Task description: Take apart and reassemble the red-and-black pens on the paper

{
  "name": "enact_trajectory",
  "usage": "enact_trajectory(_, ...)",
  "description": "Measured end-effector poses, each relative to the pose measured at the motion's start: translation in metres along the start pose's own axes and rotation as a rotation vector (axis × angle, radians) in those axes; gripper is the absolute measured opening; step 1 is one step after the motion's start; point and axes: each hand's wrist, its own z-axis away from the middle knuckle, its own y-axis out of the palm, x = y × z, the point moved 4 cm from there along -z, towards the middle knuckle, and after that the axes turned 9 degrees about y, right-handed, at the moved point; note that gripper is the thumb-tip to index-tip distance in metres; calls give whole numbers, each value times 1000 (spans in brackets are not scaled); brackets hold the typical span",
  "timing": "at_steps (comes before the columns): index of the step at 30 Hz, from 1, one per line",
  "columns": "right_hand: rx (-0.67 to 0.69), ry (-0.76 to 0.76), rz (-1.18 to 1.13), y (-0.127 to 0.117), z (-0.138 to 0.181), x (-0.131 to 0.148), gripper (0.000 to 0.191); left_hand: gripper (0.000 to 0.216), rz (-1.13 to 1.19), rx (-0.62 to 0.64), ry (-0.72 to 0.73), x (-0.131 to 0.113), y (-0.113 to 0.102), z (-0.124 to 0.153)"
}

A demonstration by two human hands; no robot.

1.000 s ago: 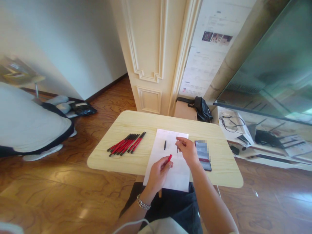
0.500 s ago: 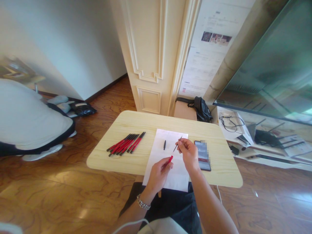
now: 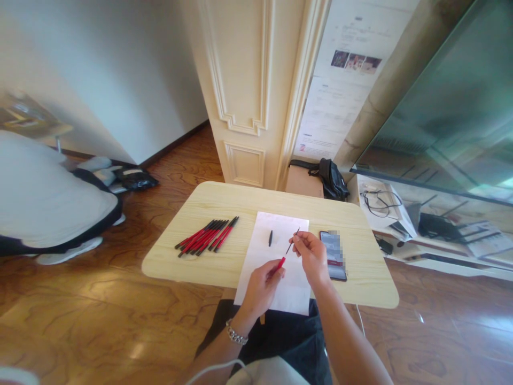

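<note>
My left hand point(image 3: 262, 286) is closed around a red pen barrel point(image 3: 281, 262), whose upper end sticks out past the fingers. Between the thumb and fingers of my right hand point(image 3: 310, 254) is a thin dark pen refill point(image 3: 289, 247), slanting down to the barrel's open end. The lower tip of the refill is at that end; how far inside it reaches I cannot tell. Beneath both hands lies a white sheet of paper point(image 3: 256, 272). A short black pen part point(image 3: 270, 238) rests on the sheet, left of my right hand.
Several red and black pens point(image 3: 204, 238) lie in a pile on the left of the wooden table point(image 3: 168, 264). A phone point(image 3: 335, 267) lies right of the paper. Someone in a white top point(image 3: 52, 192) is at the far left. A black bag point(image 3: 332, 179) sits behind the table.
My right hand has moved the refill slightly down, so its lower tip now meets the end of the red barrel. Before, there was a gap between them.
</note>
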Motion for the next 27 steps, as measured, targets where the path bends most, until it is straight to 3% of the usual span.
enact_trajectory(7,130,53,223,5,7,-13,23,32,15,-10,5,2,-1,-1)
enact_trajectory(17,118,25,331,5,7,-25,25,32,79,-9,-51,9,-4,-3)
enact_trajectory(22,268,90,456,2,-11,-35,28,33,131,-45,-80,9,-11,-2)
enact_trajectory(27,28,71,906,9,-46,-37,24,34,213,-93,-79,8,-13,-1)
